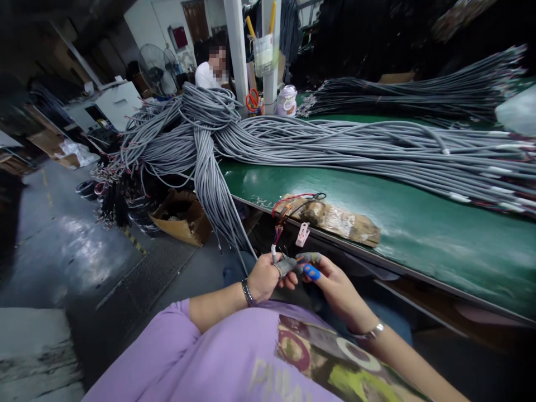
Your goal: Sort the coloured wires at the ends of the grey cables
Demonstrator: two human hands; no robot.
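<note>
Past the lilac T-shirt [234,357], the left hand [263,277] is closed around the end of a grey cable [273,255]. Its long axis rises up and left toward the draped cable bundle [209,167]. The right hand [335,282], touching it, draws its capped fingertips [312,272] together at the cable's tip, possibly on a wire.

1 head-worn view, forward and down, close above the hands [268,277] at the green table [422,234]
</note>
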